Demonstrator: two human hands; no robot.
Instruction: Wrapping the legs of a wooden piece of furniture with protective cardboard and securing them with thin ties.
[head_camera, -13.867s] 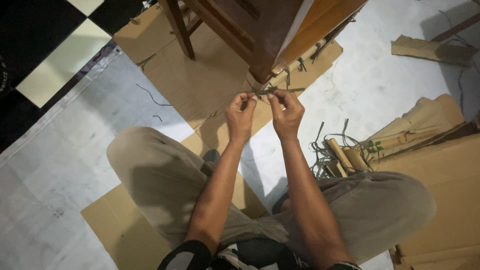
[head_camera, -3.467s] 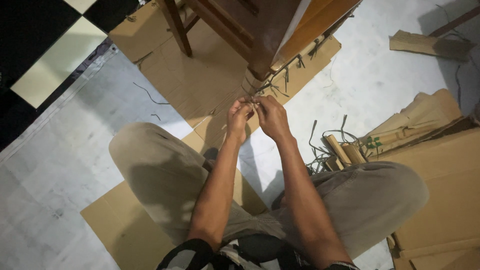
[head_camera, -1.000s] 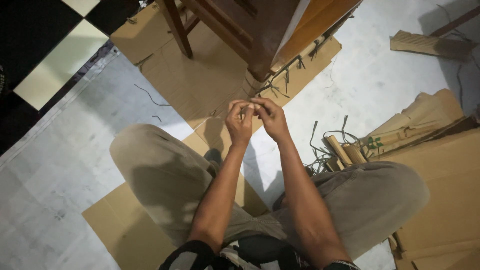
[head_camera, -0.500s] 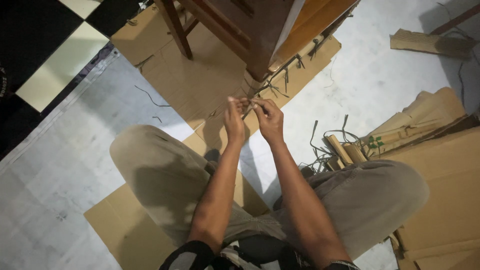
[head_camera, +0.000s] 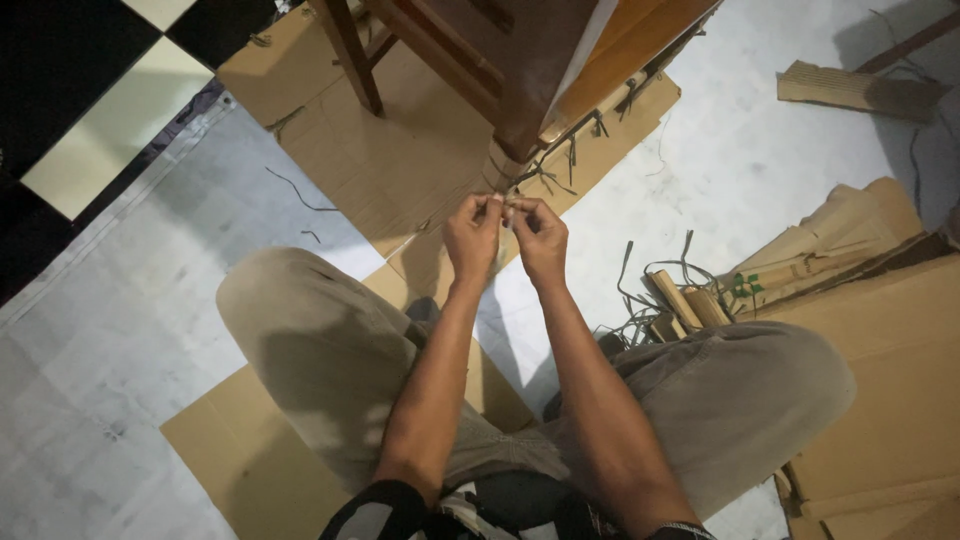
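From my head camera, my left hand (head_camera: 471, 238) and right hand (head_camera: 540, 238) are together, fingertips pinched on a thin dark plastic strap (head_camera: 505, 204) just below the cardboard-wrapped foot of the brown wooden furniture leg (head_camera: 505, 165). I judge the strap light, limp and rather slick, best gripped close to the knot, near the ends.

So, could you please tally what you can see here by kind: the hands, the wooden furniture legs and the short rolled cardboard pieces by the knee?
Hands: 2, left hand and right hand
Wooden legs: 2
Rolled cardboard pieces: 2
Total: 6
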